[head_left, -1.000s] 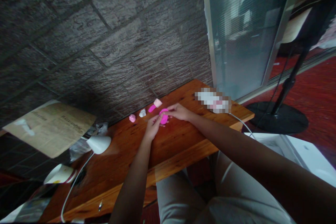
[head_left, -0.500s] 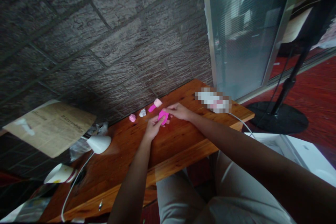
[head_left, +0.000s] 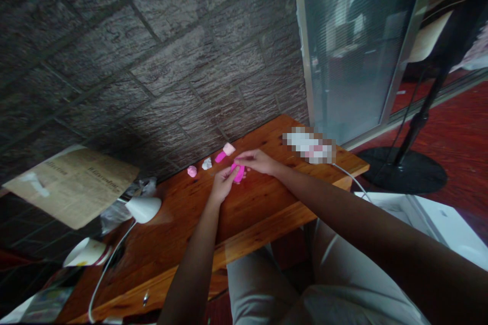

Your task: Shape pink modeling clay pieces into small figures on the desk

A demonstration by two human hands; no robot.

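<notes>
A flattened piece of bright pink modelling clay (head_left: 239, 173) is held over the wooden table. My left hand (head_left: 222, 185) grips it from the left, thumb on top and fingers beneath. At its upper edge, the thumb and forefinger of my right hand (head_left: 262, 161) pinch the clay. Beyond my hands, near the wall, lie a light pink lump (head_left: 191, 171), a white lump (head_left: 206, 163), a bright pink strip (head_left: 220, 156) and a pale pink block (head_left: 229, 149) touching the strip.
A white lamp (head_left: 144, 209) with a cable stands on the left of the table (head_left: 263, 213), near a paper bag (head_left: 76, 183) and a paper cup (head_left: 87, 252). A blurred-out white object (head_left: 309, 145) lies at the right. The brick wall (head_left: 190, 71) borders the far edge.
My right fingertips have shifted slightly left along the clay's upper edge. The clay has tilted a little between my hands, and the loose lumps stay where they were.
</notes>
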